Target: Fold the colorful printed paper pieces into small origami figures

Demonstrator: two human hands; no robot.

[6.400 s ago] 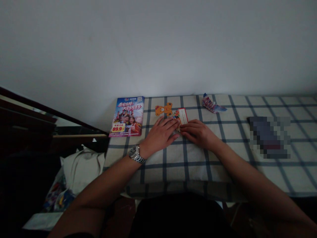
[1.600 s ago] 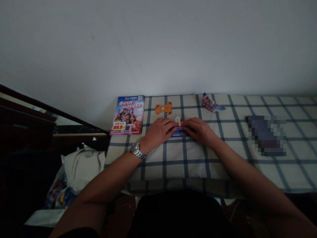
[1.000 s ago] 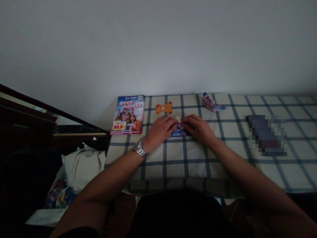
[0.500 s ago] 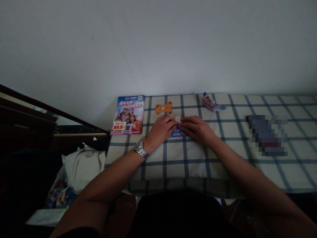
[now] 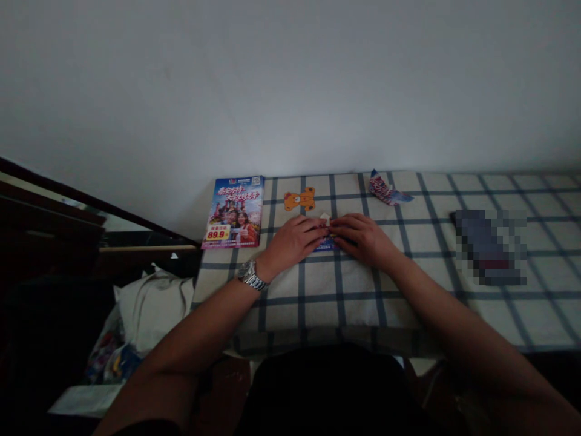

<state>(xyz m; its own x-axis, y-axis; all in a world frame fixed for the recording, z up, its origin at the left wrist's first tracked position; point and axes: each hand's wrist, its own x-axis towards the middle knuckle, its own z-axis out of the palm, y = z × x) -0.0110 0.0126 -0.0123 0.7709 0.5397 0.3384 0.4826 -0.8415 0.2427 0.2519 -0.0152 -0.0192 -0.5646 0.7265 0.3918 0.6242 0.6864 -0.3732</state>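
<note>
A partly folded paper flyer point(image 5: 325, 245) lies on the checked tablecloth, with a white pointed tip at its far end and blue print at its near edge. My left hand point(image 5: 296, 240) presses its closed fingers onto the flyer's left side; a metal watch point(image 5: 252, 275) is on that wrist. From the other side, my right hand point(image 5: 363, 238) has its fingers bent and pressed on the paper. The fingertips of both hands almost meet over the middle and hide most of the folds.
A stack of printed flyers point(image 5: 233, 212) lies at the table's left end. Behind my hands are a bear picture point(image 5: 299, 198) and a folded paper piece point(image 5: 388, 191). A blurred dark flat object point(image 5: 488, 245) is on the right. A white bag point(image 5: 152, 306) stands below left.
My left hand has shifted slightly, its fingers now covering more of the flyer. Less of the blue print shows between the hands. The other things stay in place.
</note>
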